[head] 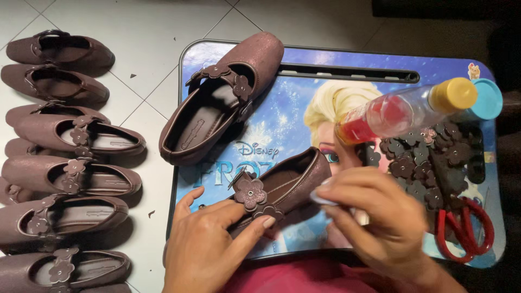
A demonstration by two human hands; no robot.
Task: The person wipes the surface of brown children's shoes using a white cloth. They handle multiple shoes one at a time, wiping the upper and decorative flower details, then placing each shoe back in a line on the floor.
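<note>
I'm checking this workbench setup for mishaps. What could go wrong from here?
The clear bottle with red liquid lies on its side above the loose flower pieces; it might roll or leak onto them. The left hand presses a flower on the shoe strap; it might shift. The red scissors lie close to the right hand.

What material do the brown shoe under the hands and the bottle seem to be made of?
Brown shoe: probably faux leather with a faint shimmer, judging by its fine speckled sheen. Bottle: clear plastic, since red liquid shows through, with an opaque yellow cap.
</note>
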